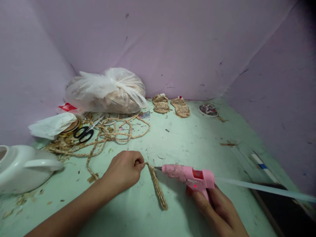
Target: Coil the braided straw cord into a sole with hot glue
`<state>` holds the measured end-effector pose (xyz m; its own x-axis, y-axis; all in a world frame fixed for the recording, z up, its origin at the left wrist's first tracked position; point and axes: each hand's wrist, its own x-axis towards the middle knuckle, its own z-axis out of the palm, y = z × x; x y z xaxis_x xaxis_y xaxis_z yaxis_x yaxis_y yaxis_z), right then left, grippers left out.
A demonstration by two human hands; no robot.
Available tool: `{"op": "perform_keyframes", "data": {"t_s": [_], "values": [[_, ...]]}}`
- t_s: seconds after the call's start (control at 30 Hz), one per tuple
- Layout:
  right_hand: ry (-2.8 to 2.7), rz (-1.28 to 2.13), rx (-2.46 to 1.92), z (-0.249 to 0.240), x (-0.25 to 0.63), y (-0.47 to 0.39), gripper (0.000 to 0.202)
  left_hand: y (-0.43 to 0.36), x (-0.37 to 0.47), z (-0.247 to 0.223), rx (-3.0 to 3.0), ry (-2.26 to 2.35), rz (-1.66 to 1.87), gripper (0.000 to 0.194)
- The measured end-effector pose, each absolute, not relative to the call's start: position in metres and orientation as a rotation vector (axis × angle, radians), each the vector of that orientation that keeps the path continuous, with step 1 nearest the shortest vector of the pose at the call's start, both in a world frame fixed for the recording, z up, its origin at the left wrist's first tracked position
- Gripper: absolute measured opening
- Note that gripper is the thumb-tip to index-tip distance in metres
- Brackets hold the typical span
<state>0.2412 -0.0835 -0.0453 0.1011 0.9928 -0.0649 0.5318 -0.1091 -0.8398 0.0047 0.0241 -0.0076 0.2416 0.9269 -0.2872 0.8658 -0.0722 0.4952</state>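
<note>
Much of the grip of the left hand [127,169] is hidden, since its fingers curl under and away from view, but it is closed on the thin upper end of one narrow braided strip [157,189], which slants across the tabletop [187,141] between the hands. The right hand [217,210], cut off at the bottom edge, is wrapped around the handle of one pink glue gun [182,174], hiding much of the handle; the nozzle points at the strip's upper part, and whether they touch is hard to tell. One clear glue stick [259,187] runs from the gun's back out past the right edge. Below it lies one dark flat object [281,204], partly cut off and unclear. At the left edge, one white jug [32,168] is also cut off. One knotted plastic bag [108,92] blurs its pale contents; in front lie one pair of black-handled scissors [85,133] and a tangle of braided cord [145,131], whose strands overlap too much to count. Against the back wall are two small woven soles, one on the left [161,103] and one on the right [181,107], then one round dish [208,110] with indistinct contents
</note>
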Motion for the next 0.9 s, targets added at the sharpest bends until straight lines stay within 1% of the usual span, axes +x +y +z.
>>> {"op": "perform_keyframes", "data": {"t_s": [0.2, 0.4, 0.6, 0.9], "values": [[-1.62, 0.793, -1.672, -0.0421, 0.2382, -0.0798, 0.029, 0.0229, 0.0043, -0.0077, 1.918, 1.672, 0.099, 0.015], [-1.643, 0.777, -1.633, -0.0383, 0.2358, -0.0777, 0.024, 0.0228, 0.0047, -0.0071, 1.922, 1.682, 0.078, 0.014], [-1.609, 0.777, -1.718, -0.0422, 0.2388, -0.0832, 0.028, 0.0223, 0.0048, -0.0074, 1.926, 1.682, 0.078, 0.014], [-1.627, 0.795, -1.699, -0.0411, 0.2385, -0.0816, 0.029, 0.023, 0.0031, -0.0098, 1.928, 1.686, 0.094, 0.014]]}}
